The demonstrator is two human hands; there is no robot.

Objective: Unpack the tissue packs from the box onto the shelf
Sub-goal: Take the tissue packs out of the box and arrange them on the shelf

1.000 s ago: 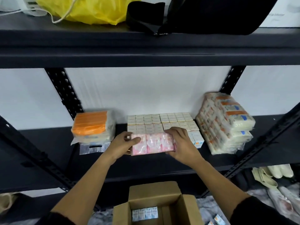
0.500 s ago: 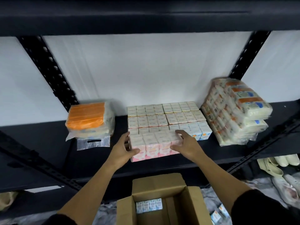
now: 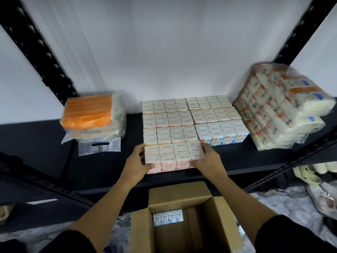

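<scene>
We are holding a pink-fronted block of small wrapped tissue packs [image 3: 174, 157] at the front of the black metal shelf [image 3: 36, 143], touching the rows of white tissue packs [image 3: 189, 119] behind it. Our left hand [image 3: 137, 164] is curling its grip round the block's left end; our right hand [image 3: 207, 159] is clasping the right end. Below, the open brown cardboard box [image 3: 182, 194] is holding one blue-fronted pack row [image 3: 167, 217].

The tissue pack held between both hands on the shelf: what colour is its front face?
Pink, on the tissue pack; best seen in the head view.
</scene>
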